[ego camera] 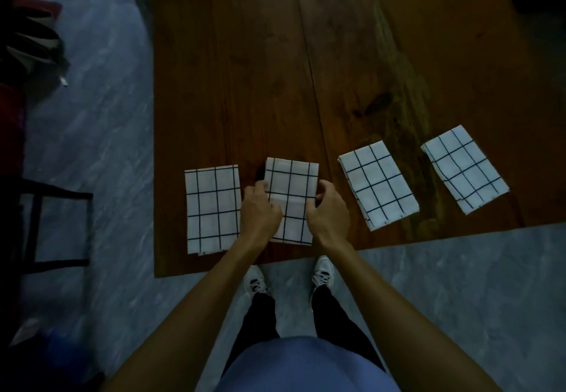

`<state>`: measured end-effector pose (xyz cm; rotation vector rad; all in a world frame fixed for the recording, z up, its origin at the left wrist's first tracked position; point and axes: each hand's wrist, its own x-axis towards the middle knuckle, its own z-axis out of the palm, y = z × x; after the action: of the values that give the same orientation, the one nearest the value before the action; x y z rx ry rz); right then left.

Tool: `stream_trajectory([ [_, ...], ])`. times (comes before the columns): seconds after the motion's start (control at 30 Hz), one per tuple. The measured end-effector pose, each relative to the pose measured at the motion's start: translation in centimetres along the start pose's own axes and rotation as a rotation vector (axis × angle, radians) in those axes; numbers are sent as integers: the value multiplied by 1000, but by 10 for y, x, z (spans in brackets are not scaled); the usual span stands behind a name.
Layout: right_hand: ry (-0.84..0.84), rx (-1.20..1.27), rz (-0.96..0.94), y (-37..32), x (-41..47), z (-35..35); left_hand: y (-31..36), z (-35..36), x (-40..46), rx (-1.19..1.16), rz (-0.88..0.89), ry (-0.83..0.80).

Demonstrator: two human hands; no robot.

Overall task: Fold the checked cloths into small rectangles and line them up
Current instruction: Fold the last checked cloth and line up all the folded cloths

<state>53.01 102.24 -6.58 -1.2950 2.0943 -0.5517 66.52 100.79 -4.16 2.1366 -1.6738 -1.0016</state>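
Near the front edge of the wooden table (275, 54), seen from the head camera looking down, four white cloths with black checks lie in a row, each folded into a small rectangle. The second cloth from the left (291, 183) is the one being handled. The left hand (260, 207) holds its left edge, fingers curled onto the fabric with the thumb side tucked at the border, so this grip is pinching the cloth. The right hand (329, 207) holds the right edge in the same way, fingers curled over the border, its grip also pinching the cloth. Both hands sit at about the middle of the cloth's long sides, and a fold line runs across the fabric between them.

Just beside the left hand lies the leftmost cloth (213, 210), flat and squared to the table's front edge. To the right, apart from the hands, the third cloth (378, 184) lies flat and turned a little askew. Farther right, the fourth cloth (465, 168) lies flat at a similar slant, near the table's right side.

Below the table edge, two white shoes (323, 270) stand on a grey marbled floor (101, 115). A dark chair (58, 195) stands at the left.
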Motion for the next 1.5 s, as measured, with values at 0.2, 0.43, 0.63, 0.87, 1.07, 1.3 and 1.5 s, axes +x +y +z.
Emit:
stream_trajectory([
  [0.2,-38,-10,-12,6,21,-17,8,14,-6,-130,-46,27],
  [0.43,-36,-2,-81,17,23,-20,10,23,-10,-116,-29,59],
  [0.63,48,-6,-101,28,20,-41,29,27,-15,-57,121,183],
  [0.87,133,-154,-123,72,58,-105,104,84,-11,-330,-13,-50],
  [1.07,101,-248,-81,96,82,-119,130,117,0,-385,-80,-78],
  [1.3,55,-139,-57,108,80,-127,144,127,3,-399,-102,-41],
  [1.5,30,-141,-31,117,71,-131,144,128,-2,-411,-84,-47],
])
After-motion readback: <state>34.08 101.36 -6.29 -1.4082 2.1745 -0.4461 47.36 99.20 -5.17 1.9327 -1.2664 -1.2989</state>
